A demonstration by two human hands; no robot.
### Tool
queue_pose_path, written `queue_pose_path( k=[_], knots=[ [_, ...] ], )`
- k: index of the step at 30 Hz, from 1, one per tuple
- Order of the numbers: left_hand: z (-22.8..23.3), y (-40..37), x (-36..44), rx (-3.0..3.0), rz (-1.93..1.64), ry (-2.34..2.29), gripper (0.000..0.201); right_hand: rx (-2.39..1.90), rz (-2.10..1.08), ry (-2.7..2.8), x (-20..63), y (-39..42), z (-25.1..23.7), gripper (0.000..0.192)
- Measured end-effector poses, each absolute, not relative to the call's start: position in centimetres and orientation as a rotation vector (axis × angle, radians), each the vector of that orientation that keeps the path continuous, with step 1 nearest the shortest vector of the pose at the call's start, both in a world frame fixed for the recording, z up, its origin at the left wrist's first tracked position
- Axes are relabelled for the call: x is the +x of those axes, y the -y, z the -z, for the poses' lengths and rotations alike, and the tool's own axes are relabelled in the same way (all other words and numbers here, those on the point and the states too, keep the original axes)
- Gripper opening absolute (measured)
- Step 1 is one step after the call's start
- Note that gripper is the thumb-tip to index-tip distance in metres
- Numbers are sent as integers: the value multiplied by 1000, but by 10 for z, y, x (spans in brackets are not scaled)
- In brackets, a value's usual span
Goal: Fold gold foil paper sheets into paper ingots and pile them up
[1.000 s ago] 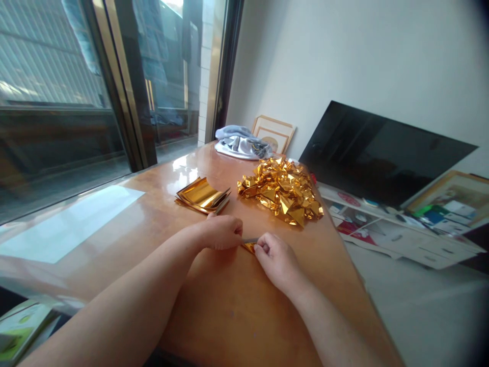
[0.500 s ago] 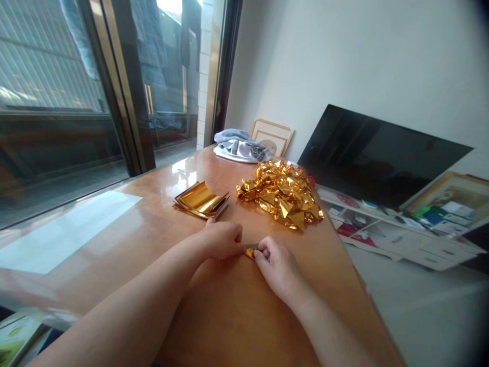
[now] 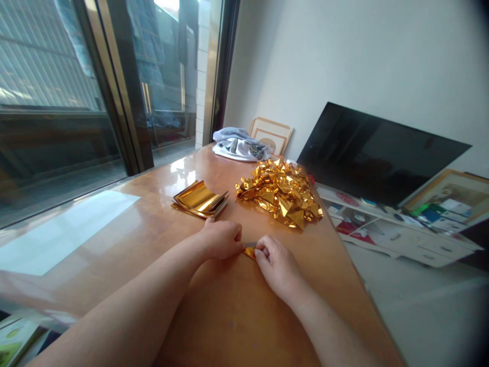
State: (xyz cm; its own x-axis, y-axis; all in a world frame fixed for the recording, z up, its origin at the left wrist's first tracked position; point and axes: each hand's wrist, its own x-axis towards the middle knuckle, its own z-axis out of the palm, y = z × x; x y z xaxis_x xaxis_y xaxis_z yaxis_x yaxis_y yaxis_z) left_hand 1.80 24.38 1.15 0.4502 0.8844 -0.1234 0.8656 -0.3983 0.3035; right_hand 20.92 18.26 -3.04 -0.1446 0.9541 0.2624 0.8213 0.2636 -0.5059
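My left hand (image 3: 220, 238) and my right hand (image 3: 277, 265) meet over a small folded piece of gold foil paper (image 3: 249, 250) that lies on the wooden table (image 3: 229, 316). Both pinch it from either side, so only a sliver of gold shows between the fingers. Beyond my left hand lies a stack of flat gold foil sheets (image 3: 199, 199). To its right is a heap of folded gold foil pieces (image 3: 280, 192).
A grey cloth bundle (image 3: 239, 143) and picture frames (image 3: 272, 133) sit at the table's far end by the wall. A black screen (image 3: 378, 153) leans at the right above a low white shelf (image 3: 385, 229). A glass sliding door (image 3: 76, 102) runs along the left.
Both hands stay pinched on the small gold piece, with only slight finger shifts. The view has drifted a little.
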Motion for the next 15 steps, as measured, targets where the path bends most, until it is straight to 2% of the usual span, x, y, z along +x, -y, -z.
queue_pose_path(
  k=[9,15],
  knots=[
    [-16,-242,18,2410,-66,-1488,24,-1604,-324,2055,210,-183,30,8],
    [-14,-243,18,2400,-98,-1477,38,-1593,-324,2052,210,-182,30,9]
  ],
)
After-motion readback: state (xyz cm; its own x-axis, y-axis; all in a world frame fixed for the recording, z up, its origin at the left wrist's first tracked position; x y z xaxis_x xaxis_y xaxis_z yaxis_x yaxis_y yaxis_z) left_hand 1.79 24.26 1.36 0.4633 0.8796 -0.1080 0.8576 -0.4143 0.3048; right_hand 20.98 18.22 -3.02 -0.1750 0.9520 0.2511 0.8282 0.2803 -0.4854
